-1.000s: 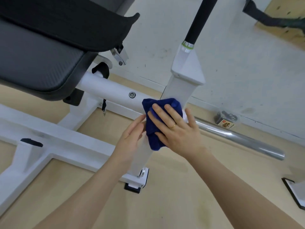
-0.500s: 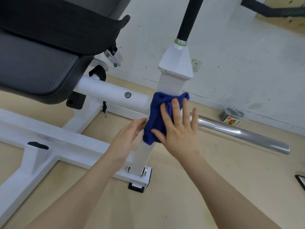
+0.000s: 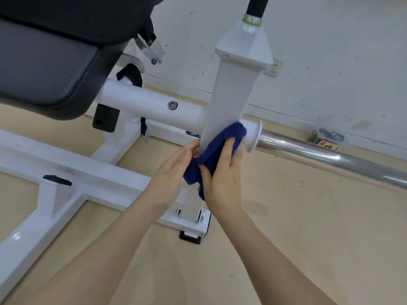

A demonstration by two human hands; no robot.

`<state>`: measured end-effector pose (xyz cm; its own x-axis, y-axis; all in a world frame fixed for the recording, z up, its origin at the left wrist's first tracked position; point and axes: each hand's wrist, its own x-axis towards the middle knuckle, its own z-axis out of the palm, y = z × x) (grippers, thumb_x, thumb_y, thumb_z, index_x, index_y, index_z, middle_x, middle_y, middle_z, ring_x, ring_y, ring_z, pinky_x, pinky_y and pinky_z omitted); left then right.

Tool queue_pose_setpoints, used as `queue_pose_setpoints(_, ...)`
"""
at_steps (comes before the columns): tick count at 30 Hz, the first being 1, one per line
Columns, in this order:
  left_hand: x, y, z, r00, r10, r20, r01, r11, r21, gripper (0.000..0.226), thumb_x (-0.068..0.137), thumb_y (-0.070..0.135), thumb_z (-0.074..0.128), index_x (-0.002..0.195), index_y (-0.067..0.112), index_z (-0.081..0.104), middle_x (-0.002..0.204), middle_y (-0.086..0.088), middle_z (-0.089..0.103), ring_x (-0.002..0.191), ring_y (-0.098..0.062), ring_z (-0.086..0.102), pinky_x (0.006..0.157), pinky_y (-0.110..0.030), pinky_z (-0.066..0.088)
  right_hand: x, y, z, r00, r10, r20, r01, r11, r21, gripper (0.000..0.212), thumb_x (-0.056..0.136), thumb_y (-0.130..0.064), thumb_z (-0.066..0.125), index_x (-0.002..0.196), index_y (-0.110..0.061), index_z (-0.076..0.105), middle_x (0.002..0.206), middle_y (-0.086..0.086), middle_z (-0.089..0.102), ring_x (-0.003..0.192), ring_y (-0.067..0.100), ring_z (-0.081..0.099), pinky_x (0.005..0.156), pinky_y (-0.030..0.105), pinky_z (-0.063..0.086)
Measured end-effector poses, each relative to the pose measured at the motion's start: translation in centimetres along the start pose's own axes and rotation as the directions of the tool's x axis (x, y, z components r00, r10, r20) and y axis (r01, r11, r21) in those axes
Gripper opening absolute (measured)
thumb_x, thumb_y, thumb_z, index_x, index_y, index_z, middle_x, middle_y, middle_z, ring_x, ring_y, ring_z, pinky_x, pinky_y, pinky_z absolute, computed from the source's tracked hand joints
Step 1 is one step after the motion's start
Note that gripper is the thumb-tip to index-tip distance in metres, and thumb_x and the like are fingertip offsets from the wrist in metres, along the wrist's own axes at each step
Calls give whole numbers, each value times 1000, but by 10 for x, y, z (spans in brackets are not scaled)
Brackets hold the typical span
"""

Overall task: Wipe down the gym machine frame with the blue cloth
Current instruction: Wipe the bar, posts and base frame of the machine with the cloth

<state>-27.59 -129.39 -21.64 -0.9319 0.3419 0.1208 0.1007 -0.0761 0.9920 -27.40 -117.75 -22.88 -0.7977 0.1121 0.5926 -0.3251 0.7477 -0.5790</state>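
The wiping is under way on the white upright post [image 3: 231,95] of the machine frame. The right hand [image 3: 222,172] grips the blue cloth [image 3: 220,146], fingers curled over it, pressing it against the post just beside the white collar [image 3: 254,137] of the chrome bar [image 3: 330,155]. The left hand [image 3: 174,170], fingers relaxed and straight, touches the cloth's lower edge. Next, I'd guess, comes a stroke along the post, which calls for steady pressure.

Clutter along the wall, behind the machine.
A small box [image 3: 325,140] with coiled cables lay on the tan floor [image 3: 308,227] against the scuffed white wall [image 3: 330,62], near a wall socket [image 3: 275,67].
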Motion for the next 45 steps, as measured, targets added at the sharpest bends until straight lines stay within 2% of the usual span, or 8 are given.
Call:
queue_pose_setpoints(3,4,-12,-9,1000,-5,10,5,1000,7,34,100,43,25,121,48,51,126,22,58,124,5,46,108,-26,31,13,-3,12,982,11,-189,4,997,78,79,80,-25,48,137,-38,-4,152,28,9,133,42,31,105,44,37)
queue_pose_setpoints(12,2,-54,-7,982,-181,52,172,974,145,31,100,46,20,111,64,43,115,33,53,111,14,50,83,-1,38,-49,39,30,859,374,349,-508,709,489,56,82,14,39,119,-27,27,74,14,52,47,27,50,39,31,45)
queue_pose_setpoints(14,2,-56,-6,990,-143,11,141,986,91,32,102,36,24,116,52,48,111,29,59,96,16,56,72,1,41,-31,33,31,904,374,210,-428,759,491,50,84,8,51,120,-19,29,96,6,54,74,4,63,58,19,53)
queue_pose_setpoints(17,4,-64,-9,995,-95,12,94,995,32,34,103,23,26,123,37,50,117,18,63,105,4,58,85,-11,46,-31,42,44,889,444,112,-447,790,419,69,75,-13,59,135,-21,27,133,9,43,111,28,56,83,42,54)
queue_pose_setpoints(21,5,-71,-8,994,-111,17,110,994,24,36,99,16,40,125,38,48,123,33,55,117,8,51,88,-7,42,-67,72,68,733,632,252,-645,763,-35,78,80,-19,69,144,-14,26,157,1,-12,143,20,13,108,31,30)
queue_pose_setpoints(29,5,-84,-10,995,-88,43,87,996,27,50,93,10,52,141,23,41,140,20,46,128,-1,45,105,-22,39,-73,93,73,659,647,384,-741,645,185,45,75,-20,59,119,-16,53,117,4,56,102,20,56,89,41,49)
queue_pose_setpoints(36,2,-88,-5,998,-69,-5,69,997,28,48,94,10,51,130,41,43,127,37,49,123,8,45,93,-7,40,-88,106,67,558,625,546,-828,373,420,85,79,15,46,141,-42,34,136,-10,50,122,13,50,105,41,42)
queue_pose_setpoints(45,-27,-111,8,947,-230,-223,262,957,127,26,96,9,47,113,28,54,120,6,58,114,-8,54,73,3,38,-90,83,48,481,824,300,-852,359,381,43,84,-1,54,124,-16,51,108,-1,63,101,21,62,90,43,51)
